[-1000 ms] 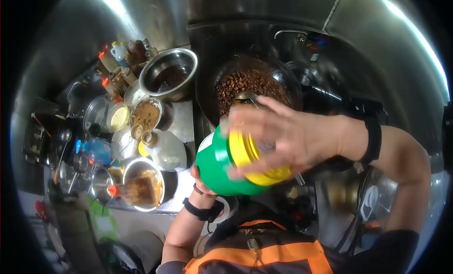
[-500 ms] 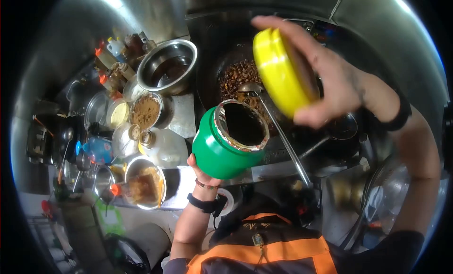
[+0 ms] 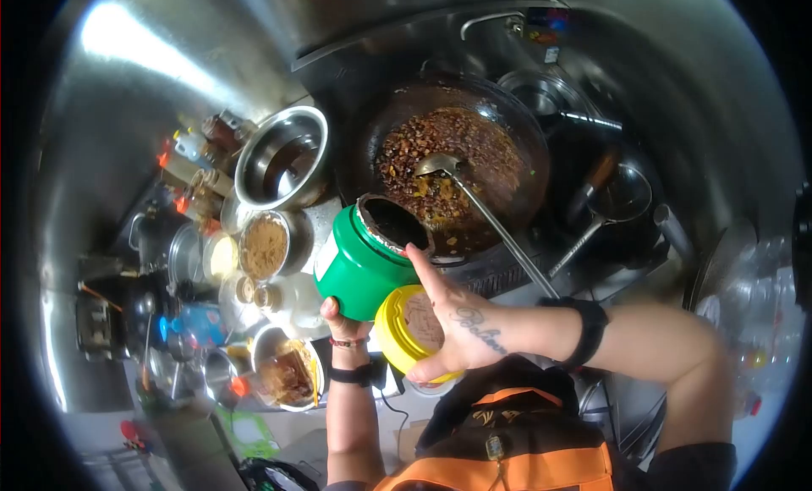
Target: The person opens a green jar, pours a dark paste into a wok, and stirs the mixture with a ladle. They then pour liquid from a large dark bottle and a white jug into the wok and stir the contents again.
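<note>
Tilted slightly, a green jar [image 3: 364, 267] with an open top and dark contents is held from below by my left hand [image 3: 342, 323]. My right hand [image 3: 452, 326] grips a yellow lid [image 3: 402, 334] beside the jar's lower right side, with its index finger reaching to the jar's rim. Beyond the jar is a large wok [image 3: 529, 182] holding a dark, chunky fried mixture [image 3: 440, 136]. A metal ladle [image 3: 499, 229] lies in it, its handle pointing toward me.
A steel bowl [image 3: 245, 165] of dark liquid stands left of the wok. Nearby are a bowl of brown powder [image 3: 264, 247], bottles [image 3: 207, 144] and a white bowl [image 3: 264, 339] with brown contents. A strainer [image 3: 622, 199] lies to the right.
My right hand has brought the yellow lid down from above the wok to beside the jar. The green jar has shifted a little left, and the view now shows more of the wok.
</note>
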Motion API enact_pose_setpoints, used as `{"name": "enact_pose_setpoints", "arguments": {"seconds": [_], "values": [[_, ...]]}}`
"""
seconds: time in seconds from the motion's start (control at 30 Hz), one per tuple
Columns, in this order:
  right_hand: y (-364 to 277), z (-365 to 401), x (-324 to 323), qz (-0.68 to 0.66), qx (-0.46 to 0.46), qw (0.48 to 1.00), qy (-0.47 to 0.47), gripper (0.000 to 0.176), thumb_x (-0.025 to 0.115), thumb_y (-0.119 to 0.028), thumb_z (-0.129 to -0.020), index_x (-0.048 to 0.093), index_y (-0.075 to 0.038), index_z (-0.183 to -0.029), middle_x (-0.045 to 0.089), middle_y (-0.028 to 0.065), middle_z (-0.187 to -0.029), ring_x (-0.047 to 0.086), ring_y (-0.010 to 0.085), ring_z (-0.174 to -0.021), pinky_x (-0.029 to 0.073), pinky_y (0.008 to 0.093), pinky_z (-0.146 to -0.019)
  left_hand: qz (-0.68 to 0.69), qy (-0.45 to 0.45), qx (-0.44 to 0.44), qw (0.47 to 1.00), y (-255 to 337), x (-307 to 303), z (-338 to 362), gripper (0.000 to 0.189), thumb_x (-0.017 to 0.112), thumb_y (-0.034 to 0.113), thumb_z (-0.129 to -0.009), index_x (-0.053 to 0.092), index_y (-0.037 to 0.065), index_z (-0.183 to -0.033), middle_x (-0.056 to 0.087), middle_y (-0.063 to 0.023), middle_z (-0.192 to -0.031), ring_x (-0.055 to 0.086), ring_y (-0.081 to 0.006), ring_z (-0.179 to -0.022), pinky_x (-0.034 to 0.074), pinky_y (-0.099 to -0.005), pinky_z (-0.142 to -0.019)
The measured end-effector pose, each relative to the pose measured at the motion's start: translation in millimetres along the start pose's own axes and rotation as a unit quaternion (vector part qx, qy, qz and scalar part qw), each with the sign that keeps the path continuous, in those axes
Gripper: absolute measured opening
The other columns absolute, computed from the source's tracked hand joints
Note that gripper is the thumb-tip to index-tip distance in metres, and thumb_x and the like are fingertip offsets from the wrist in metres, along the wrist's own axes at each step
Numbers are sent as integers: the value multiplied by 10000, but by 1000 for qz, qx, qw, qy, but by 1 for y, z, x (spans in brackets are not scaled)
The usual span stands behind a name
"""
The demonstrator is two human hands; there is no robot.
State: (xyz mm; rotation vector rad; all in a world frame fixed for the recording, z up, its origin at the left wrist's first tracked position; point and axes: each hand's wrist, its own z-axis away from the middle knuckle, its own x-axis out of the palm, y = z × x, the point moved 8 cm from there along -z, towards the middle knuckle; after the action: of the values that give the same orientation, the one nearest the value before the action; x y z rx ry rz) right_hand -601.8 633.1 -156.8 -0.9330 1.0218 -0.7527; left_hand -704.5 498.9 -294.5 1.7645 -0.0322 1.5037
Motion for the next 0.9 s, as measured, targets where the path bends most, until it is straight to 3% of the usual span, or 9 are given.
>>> {"name": "enact_pose_setpoints", "arguments": {"seconds": [0.23, 0.3, 0.33, 0.5, 0.6, 0.7, 0.77, 0.8, 0.9], "values": [[33, -6, -10, -90, -32, 995, -31, 1327, 816, -353, -601, -167, 51, -1396, 225, 374, -1385, 289, 428, -1312, 239, 378, -1096, -72, 40, -27, 996, 15, 6, -9, 836, 733, 380, -684, 383, -9, -1336, 526, -145, -1257, 531, -283, -1126, 431, -416, -978], [42, -8, -11, -82, -69, 994, 28, 1348, 815, -342, -611, -222, 67, -1371, 190, 377, -1397, 265, 427, -1322, 222, 370, -1105, -130, 63, -40, 989, 19, 13, -16, 830, 727, 386, -695, 381, -8, -1338, 520, -142, -1265, 530, -285, -1130, 429, -421, -980], [48, -11, -7, -120, -68, 990, 10, 1371, 808, -336, -629, -296, 73, -1332, 160, 380, -1403, 243, 428, -1328, 196, 360, -1116, -156, 59, -35, 985, 23, 10, -21, 827, 718, 397, -706, 377, -6, -1342, 511, -146, -1276, 519, -291, -1145, 424, -426, -987], [58, -22, -17, -222, -137, 960, 100, 1392, 818, -290, -627, -347, 24, -1322, 140, 338, -1424, 210, 417, -1336, 155, 382, -1121, -247, 49, -57, 966, 34, 44, -51, 810, 707, 406, -715, 383, 3, -1339, 498, -148, -1288, 506, -308, -1161, 418, -436, -995], [65, -24, -26, -240, -166, 946, 144, 1390, 820, -262, -628, -350, 7, -1328, 134, 321, -1433, 199, 409, -1340, 143, 384, -1122, -289, 90, -50, 952, 52, 37, -69, 776, 707, 393, -718, 405, 6, -1320, 505, -138, -1278, 517, -294, -1145, 439, -427, -974], [75, -27, -36, -278, -178, 930, 160, 1385, 822, -236, -623, -339, -3, -1339, 225, 275, -1415, 269, 358, -1314, 175, 368, -1112, -355, 64, -33, 932, 69, 38, -92, 735, 705, 370, -725, 424, 11, -1303, 523, -129, -1254, 541, -276, -1105, 470, -410, -935], [78, -30, -34, -431, -204, 875, 83, 1381, 824, -208, -618, -334, -8, -1345, 336, 223, -1366, 358, 297, -1255, 214, 347, -1097, -382, 85, -29, 920, 80, 35, -104, 726, 713, 360, -723, 432, 15, -1296, 543, -124, -1223, 567, -267, -1055, 494, -393, -897], [80, -28, -38, -398, -200, 887, 119, 1372, 816, -176, -621, -340, -12, -1342, 409, 181, -1309, 415, 261, -1193, 239, 331, -1084, -389, 59, -53, 918, 75, 52, -109, 741, 730, 352, -718, 422, 9, -1299, 558, -122, -1199, 582, -265, -1028, 500, -391, -887], [84, -31, -39, -424, -231, 864, 143, 1370, 812, -174, -622, -343, -13, -1340, 403, 190, -1312, 413, 266, -1197, 239, 331, -1084, -448, 39, -51, 892, 75, 79, -123, 769, 747, 342, -711, 403, -2, -1307, 559, -122, -1189, 583, -261, -1026, 509, -386, -876]]}}
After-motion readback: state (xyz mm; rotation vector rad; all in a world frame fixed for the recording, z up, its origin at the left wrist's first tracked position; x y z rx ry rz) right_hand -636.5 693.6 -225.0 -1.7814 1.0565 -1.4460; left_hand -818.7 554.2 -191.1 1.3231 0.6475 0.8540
